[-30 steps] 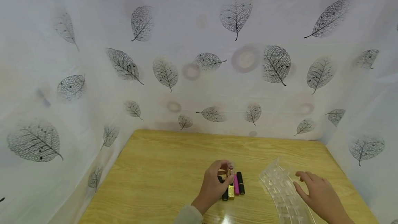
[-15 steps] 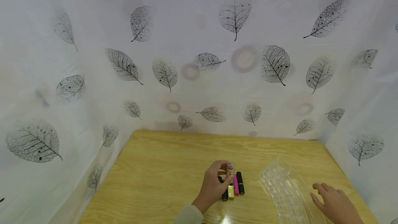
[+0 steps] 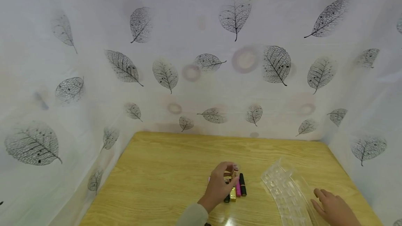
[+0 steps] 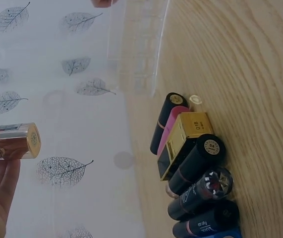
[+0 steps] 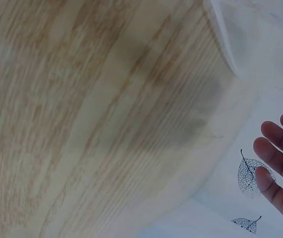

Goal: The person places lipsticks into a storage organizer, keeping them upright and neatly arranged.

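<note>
My left hand pinches a lipstick with a clear case and a rose-gold base, held above a row of lipsticks. On the table in that row lie a slim black lipstick, a pink one, a gold one and several dark tubes, one with a faceted clear cap. The hand covers part of the row in the head view. My right hand holds nothing, its fingers loosely bent, just right of a clear plastic organizer with small compartments.
The wood-grain table is enclosed at the back and sides by white sheeting printed with dark leaves. A sliver of blue shows at the near end of the lipstick row.
My right hand has drawn away from the organizer, rightward and toward me. My left hand, still pinching the lipstick, has shifted slightly right over the row.
</note>
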{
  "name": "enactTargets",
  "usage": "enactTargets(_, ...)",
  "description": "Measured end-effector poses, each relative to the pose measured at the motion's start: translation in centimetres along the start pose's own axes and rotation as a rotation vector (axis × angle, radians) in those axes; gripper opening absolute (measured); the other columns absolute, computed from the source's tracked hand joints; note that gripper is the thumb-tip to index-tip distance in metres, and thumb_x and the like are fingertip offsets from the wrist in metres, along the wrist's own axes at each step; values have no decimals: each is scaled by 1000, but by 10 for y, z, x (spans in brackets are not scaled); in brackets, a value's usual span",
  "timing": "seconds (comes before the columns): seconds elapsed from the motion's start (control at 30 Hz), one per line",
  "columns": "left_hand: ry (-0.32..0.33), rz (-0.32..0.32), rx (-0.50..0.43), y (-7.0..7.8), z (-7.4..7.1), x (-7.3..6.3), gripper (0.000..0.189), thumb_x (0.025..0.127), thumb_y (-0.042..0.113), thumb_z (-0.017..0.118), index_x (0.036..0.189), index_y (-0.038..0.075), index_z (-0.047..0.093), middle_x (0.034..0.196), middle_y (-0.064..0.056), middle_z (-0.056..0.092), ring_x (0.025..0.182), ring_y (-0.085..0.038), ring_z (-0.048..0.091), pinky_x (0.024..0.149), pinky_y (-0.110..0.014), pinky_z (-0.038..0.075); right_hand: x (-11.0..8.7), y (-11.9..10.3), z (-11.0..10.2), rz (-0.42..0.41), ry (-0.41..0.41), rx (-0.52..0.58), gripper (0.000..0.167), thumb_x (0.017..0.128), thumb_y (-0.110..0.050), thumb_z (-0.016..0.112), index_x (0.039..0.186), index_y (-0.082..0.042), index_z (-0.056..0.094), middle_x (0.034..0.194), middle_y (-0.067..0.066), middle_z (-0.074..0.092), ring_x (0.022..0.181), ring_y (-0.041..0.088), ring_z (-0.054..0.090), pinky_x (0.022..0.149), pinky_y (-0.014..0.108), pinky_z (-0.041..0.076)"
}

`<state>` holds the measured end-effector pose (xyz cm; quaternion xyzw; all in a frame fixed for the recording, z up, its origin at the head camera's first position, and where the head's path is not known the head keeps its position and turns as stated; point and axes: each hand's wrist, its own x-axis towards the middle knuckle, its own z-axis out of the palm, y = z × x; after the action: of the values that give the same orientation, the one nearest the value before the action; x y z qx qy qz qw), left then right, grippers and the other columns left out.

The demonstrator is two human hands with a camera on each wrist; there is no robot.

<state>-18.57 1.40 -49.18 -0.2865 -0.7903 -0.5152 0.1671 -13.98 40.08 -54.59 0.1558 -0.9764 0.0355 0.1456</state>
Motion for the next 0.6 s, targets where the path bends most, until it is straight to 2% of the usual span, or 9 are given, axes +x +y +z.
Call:
enactTargets(0.23,-20,19,12,-7,23,11,30,88,14,65,116,13,54,106,2,60,92,-4,58,79,-14,51,0,1,4,-26,38,-34,28,72,-22,77,88,-5,62,69,-6,56,51,5,47,45,25,39)
enactTargets(0.4,1,70,100,-11,43,24,31,88,15,66,116,11,54,104,2,60,89,-3,58,79,-8,48,0,-1,3,20,4,-18,27,75,-21,75,91,-4,64,72,-2,60,52,9,51,48,26,43)
enactTargets(0.6,5,51,75,-10,64,38,34,85,11,68,116,9,56,102,0,61,88,-4,60,76,-8,49,0,-4,1,59,-54,-3,22,79,-20,72,92,-4,62,75,2,62,57,13,55,51,30,45)
